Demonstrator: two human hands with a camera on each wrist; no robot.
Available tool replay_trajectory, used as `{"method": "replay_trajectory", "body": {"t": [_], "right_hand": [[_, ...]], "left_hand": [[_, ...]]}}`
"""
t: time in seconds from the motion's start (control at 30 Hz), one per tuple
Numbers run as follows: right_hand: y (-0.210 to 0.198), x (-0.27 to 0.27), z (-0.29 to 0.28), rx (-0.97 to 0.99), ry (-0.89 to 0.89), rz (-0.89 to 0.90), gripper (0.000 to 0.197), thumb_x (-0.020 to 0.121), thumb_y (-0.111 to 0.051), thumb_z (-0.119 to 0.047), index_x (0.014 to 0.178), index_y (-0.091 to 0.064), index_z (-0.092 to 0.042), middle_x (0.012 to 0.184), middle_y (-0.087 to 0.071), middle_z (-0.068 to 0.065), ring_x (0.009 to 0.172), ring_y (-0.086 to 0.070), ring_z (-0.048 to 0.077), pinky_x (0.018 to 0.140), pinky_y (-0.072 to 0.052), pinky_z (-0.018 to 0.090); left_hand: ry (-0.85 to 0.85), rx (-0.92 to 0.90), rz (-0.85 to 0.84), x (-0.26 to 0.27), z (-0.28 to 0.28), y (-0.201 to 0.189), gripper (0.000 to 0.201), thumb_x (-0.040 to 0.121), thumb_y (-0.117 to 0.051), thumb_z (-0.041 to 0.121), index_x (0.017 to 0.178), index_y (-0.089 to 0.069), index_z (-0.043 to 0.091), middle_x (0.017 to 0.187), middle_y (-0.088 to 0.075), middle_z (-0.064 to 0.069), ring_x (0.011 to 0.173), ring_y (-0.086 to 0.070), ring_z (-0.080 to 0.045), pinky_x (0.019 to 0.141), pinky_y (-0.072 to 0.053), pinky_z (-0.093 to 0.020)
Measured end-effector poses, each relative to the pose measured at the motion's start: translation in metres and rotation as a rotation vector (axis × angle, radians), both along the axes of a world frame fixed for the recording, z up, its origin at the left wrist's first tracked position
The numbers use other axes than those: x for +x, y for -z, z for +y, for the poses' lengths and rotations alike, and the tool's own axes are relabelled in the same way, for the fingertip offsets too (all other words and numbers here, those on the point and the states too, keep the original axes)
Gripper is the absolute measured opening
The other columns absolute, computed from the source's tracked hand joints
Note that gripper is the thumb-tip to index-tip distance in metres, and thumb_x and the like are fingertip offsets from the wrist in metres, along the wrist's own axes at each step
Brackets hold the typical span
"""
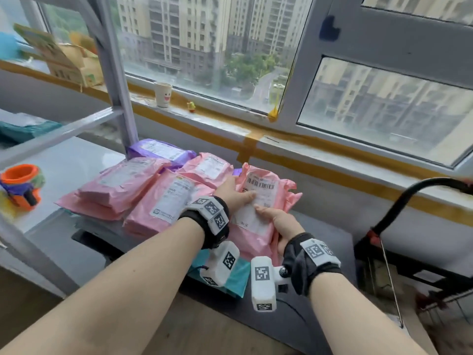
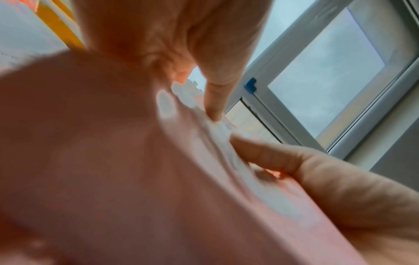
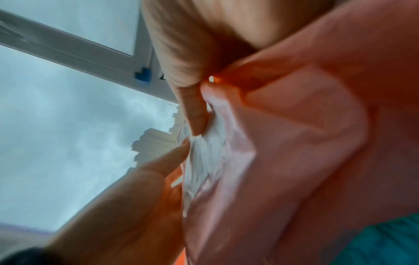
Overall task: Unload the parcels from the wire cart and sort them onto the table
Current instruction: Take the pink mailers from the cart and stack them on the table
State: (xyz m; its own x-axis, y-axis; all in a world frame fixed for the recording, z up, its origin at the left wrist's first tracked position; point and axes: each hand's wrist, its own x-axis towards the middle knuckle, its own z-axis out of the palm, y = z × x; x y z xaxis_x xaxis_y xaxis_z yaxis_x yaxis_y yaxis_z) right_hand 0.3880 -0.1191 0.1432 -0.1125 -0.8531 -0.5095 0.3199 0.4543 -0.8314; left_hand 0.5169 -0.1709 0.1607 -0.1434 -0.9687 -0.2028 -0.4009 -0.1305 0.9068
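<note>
Grey table (image 1: 330, 242) under a window (image 1: 204, 47) carries several pink parcels (image 1: 122, 185), a purple one (image 1: 158, 149) and a teal one (image 1: 240, 275). Both hands grip 1 pink parcel (image 1: 263, 208), tilted above the table's right part: left hand (image 1: 234, 193) at its left edge, right hand (image 1: 280, 221) at its near end. Cart handle (image 1: 409, 196) stands right.

I count five pink parcels (image 1: 120, 185), one purple parcel (image 1: 161, 149), one teal parcel (image 1: 238, 275), one paper cup (image 1: 163, 94).
</note>
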Motion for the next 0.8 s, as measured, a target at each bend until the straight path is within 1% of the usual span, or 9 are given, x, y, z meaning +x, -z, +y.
{"method": "replay_trajectory", "body": {"t": [0.07, 0.13, 0.27, 0.37, 0.47, 0.53, 0.63, 0.73, 0.8], "right_hand": [[0.016, -0.003, -0.006, 0.077, 0.062, -0.005, 0.029, 0.082, -0.065, -0.005, 0.11, -0.063, -0.001, 0.101, -0.07, 0.022, 0.083, -0.069, 0.033, 0.072, -0.057, 0.041], [0.029, -0.005, -0.013, 0.138, 0.088, -0.015, 0.022, 0.085, -0.062, -0.003, 0.107, -0.062, 0.0, 0.098, -0.069, 0.021, 0.08, -0.067, 0.032, 0.074, -0.056, 0.043], [0.051, 0.005, -0.029, 0.231, 0.069, 0.023, 0.028, 0.081, -0.066, -0.003, 0.109, -0.062, 0.003, 0.104, -0.069, 0.023, 0.097, -0.067, 0.036, 0.091, -0.051, 0.052], [0.066, 0.014, -0.037, 0.283, 0.006, 0.096, 0.043, 0.074, -0.071, -0.009, 0.114, -0.062, 0.002, 0.102, -0.07, 0.021, 0.097, -0.068, 0.036, 0.093, -0.05, 0.051], [0.071, 0.018, -0.042, 0.333, -0.098, 0.078, 0.027, 0.082, -0.067, -0.011, 0.107, -0.065, -0.002, 0.105, -0.07, 0.021, 0.096, -0.067, 0.034, 0.096, -0.049, 0.05], [0.075, 0.013, -0.044, 0.34, -0.209, 0.166, 0.028, 0.081, -0.071, -0.018, 0.105, -0.066, -0.006, 0.106, -0.07, 0.015, 0.093, -0.067, 0.029, 0.091, -0.052, 0.042], [0.082, 0.004, -0.046, 0.325, -0.348, 0.356, 0.028, 0.078, -0.077, -0.025, 0.098, -0.064, -0.01, 0.097, -0.07, 0.009, 0.076, -0.066, 0.019, 0.068, -0.055, 0.028], [0.083, 0.003, -0.045, 0.348, -0.44, 0.382, 0.035, 0.074, -0.08, -0.031, 0.099, -0.065, -0.012, 0.093, -0.071, 0.007, 0.078, -0.068, 0.019, 0.07, -0.057, 0.031], [0.085, 0.006, -0.045, 0.328, -0.391, 0.392, 0.044, 0.071, -0.082, -0.033, 0.104, -0.065, -0.009, 0.094, -0.072, 0.009, 0.079, -0.069, 0.021, 0.069, -0.059, 0.031]], "left_hand": [[0.034, -0.018, -0.132, 0.003, -0.011, 0.009, 0.062, 0.084, -0.067, 0.032, 0.137, -0.04, 0.016, 0.125, -0.06, -0.009, 0.108, -0.061, -0.026, 0.094, -0.05, -0.041], [0.017, -0.042, -0.208, 0.011, -0.021, 0.015, 0.056, 0.087, -0.064, 0.033, 0.137, -0.042, 0.017, 0.126, -0.059, -0.007, 0.11, -0.06, -0.025, 0.096, -0.048, -0.039], [-0.056, -0.075, -0.28, 0.03, -0.036, 0.023, 0.023, 0.09, -0.058, 0.024, 0.111, -0.061, 0.017, 0.111, -0.067, -0.004, 0.104, -0.062, -0.023, 0.094, -0.048, -0.034], [-0.003, -0.082, -0.357, 0.03, -0.036, 0.027, 0.016, 0.09, -0.057, 0.019, 0.103, -0.067, 0.016, 0.104, -0.069, -0.002, 0.096, -0.064, -0.018, 0.081, -0.046, -0.023], [0.016, -0.074, -0.34, 0.026, -0.039, 0.032, 0.012, 0.09, -0.059, 0.017, 0.098, -0.068, 0.015, 0.103, -0.069, -0.004, 0.095, -0.065, -0.018, 0.087, -0.051, -0.029], [0.007, -0.059, -0.337, 0.023, -0.041, 0.036, 0.009, 0.089, -0.059, 0.016, 0.094, -0.067, 0.017, 0.102, -0.07, -0.005, 0.094, -0.066, -0.019, 0.089, -0.053, -0.034], [0.015, -0.039, -0.362, 0.018, -0.043, 0.04, 0.009, 0.088, -0.058, 0.015, 0.084, -0.063, 0.022, 0.096, -0.071, -0.005, 0.087, -0.069, -0.02, 0.084, -0.055, -0.035], [0.05, 0.015, -0.395, 0.014, -0.042, 0.044, 0.011, 0.088, -0.057, 0.013, 0.082, -0.062, 0.022, 0.088, -0.071, -0.005, 0.08, -0.07, -0.018, 0.076, -0.057, -0.031], [0.092, 0.034, -0.434, 0.012, -0.039, 0.045, 0.013, 0.086, -0.055, 0.012, 0.084, -0.065, 0.019, 0.09, -0.072, -0.007, 0.083, -0.07, -0.02, 0.078, -0.057, -0.032]]}}
